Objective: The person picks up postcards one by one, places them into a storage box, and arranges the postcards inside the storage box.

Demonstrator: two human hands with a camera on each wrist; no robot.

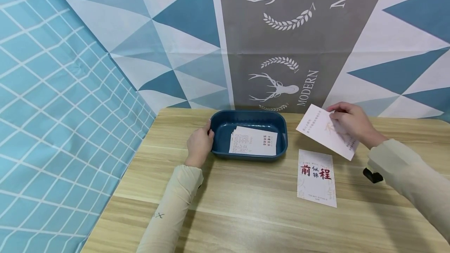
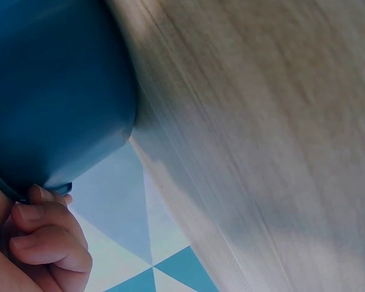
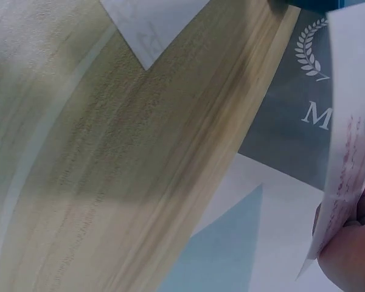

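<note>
My left hand (image 1: 199, 143) grips the left rim of a dark blue plastic tray (image 1: 221, 128); in the left wrist view its curled fingers (image 2: 52, 243) hold the tray's edge. Inside the tray lies a small stack of white printed cards (image 1: 251, 141). Over on the right, my right hand (image 1: 355, 122) pinches a white card with writing (image 1: 316, 126) by its far edge, tilted above the table. The right wrist view shows this held card (image 3: 353, 91) nearly edge-on, the thumb against it. Below it, a card with red and dark characters (image 1: 316, 182) lies flat on the wood.
The wooden table (image 1: 253, 206) ends at a wall covering with triangles and deer prints (image 1: 274, 85) just behind the tray. A blue gridded sheet (image 1: 52, 128) borders the left side. Near the right sleeve is a small black object (image 1: 372, 175).
</note>
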